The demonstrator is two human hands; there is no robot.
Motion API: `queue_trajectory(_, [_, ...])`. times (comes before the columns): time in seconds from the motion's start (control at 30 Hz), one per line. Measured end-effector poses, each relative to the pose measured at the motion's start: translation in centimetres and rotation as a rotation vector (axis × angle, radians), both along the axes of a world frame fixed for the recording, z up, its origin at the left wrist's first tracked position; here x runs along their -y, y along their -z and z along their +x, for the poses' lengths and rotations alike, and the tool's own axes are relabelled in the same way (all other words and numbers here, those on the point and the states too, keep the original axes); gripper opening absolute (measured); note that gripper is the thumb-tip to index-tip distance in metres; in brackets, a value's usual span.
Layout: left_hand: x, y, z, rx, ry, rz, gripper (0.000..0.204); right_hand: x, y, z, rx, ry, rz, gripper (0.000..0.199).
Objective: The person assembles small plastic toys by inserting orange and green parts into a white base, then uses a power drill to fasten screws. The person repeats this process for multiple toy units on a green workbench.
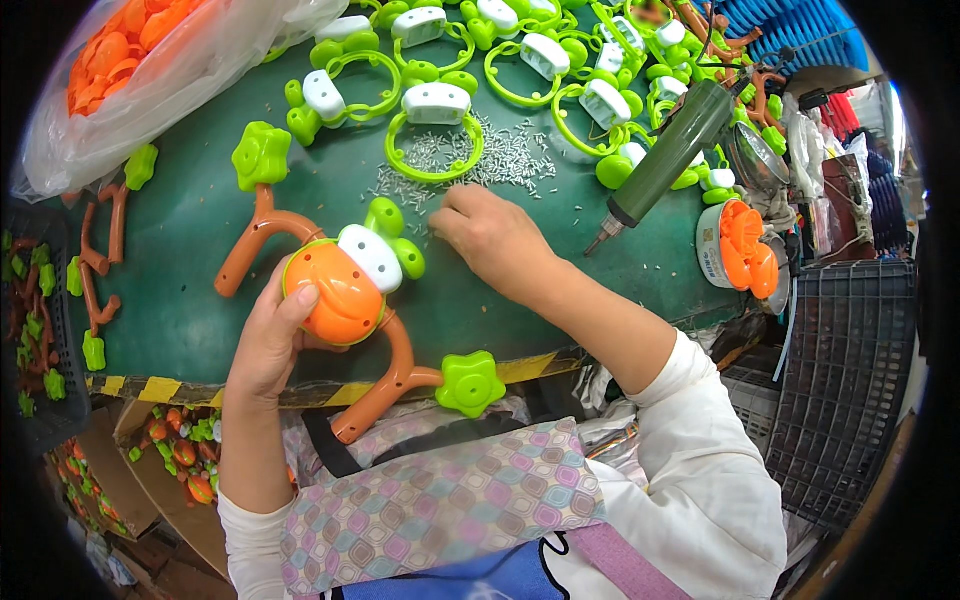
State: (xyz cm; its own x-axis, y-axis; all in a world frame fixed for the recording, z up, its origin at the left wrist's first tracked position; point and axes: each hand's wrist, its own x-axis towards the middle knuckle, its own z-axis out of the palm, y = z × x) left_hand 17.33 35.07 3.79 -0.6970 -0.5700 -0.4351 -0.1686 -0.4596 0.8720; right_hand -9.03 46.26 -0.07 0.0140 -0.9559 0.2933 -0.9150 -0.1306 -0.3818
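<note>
left hand (268, 335) grasping an orange-bodied toy (335, 290) with brown arms at the near edge of the green counter (190, 300), right hand (490, 238) pinching among small silver screws (500, 160) farther right, beside a hanging green screwdriver (665, 160).

sleeves: white, long | apron: patterned pastel squares, blue bib

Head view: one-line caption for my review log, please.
Left hand grips an orange-and-green plastic toy while the right hand picks at small silver screws on the green table.
</note>
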Motion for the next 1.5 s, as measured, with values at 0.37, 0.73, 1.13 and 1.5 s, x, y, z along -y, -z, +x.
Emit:
queue_trajectory(0.37, [0.0,0.3,0.0,-0.041,-0.013,0.023,0.065,-0.5,-1.5,-0.1,0.474,0.144,-0.011,0.008])
queue_trajectory(0.73, [0.0,0.3,0.3,-0.043,-0.02,0.044,0.067,-1.4,-4.4,7.2,1.402,0.03,0.567,0.011])
queue_trajectory(1.13, [0.0,0.5,0.3,-0.076,-0.029,0.052,0.066,-2.4,-4.9,6.4,1.089,0.18,0.287,0.035])
queue_trajectory(1.5, [0.0,0.4,0.2,-0.087,-0.024,0.045,0.067,-8.2,-3.9,-10.6,0.69,0.856,-0.647,0.039])
